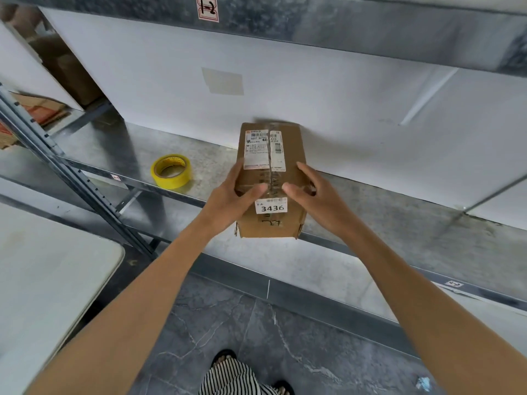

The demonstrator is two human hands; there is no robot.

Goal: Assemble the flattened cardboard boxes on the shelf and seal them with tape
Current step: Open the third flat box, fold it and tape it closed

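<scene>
A small brown cardboard box stands assembled on the metal shelf, its near end overhanging the front edge. White shipping labels and a tag reading 3436 cover its top, and the two top flaps meet at a centre seam. My left hand holds the box's left side with its thumb laid across the top near the seam. My right hand holds the right side, thumb also pointing at the seam. A yellow tape roll lies flat on the shelf, left of the box.
A white panel backs the shelf. Flattened cardboard lies on the neighbouring shelf at far left. A grey table corner sits at lower left. An upper shelf beam runs overhead. Dark tiled floor lies below.
</scene>
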